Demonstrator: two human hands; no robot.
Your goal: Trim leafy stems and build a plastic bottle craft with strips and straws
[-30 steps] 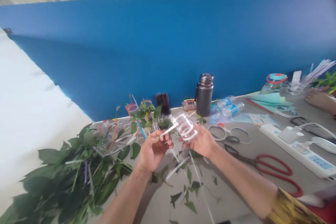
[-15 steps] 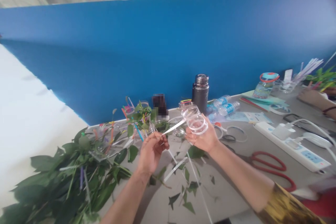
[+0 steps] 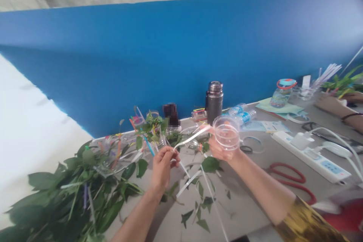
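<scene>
My right hand (image 3: 224, 150) grips a small clear plastic cup (image 3: 226, 132) from below, its mouth turned towards me. A white strip (image 3: 191, 137) runs from the cup's rim down to my left hand (image 3: 163, 163), whose fingers pinch its lower end. Both hands hover above the grey table (image 3: 249, 193), over scattered leaf bits and more white strips (image 3: 188, 183).
A heap of green leafy stems (image 3: 85, 189) with coloured straws lies at the left. A dark steel flask (image 3: 214, 102), water bottles (image 3: 239, 113), red scissors (image 3: 289, 177), a white power strip (image 3: 314, 157) and a lidded jar (image 3: 282, 92) stand around. Another person's arm (image 3: 337, 107) rests at far right.
My right hand has swung the cup to the right and tipped its mouth towards me. The white strip now stretches longer between the hands. My left hand stayed nearly in place.
</scene>
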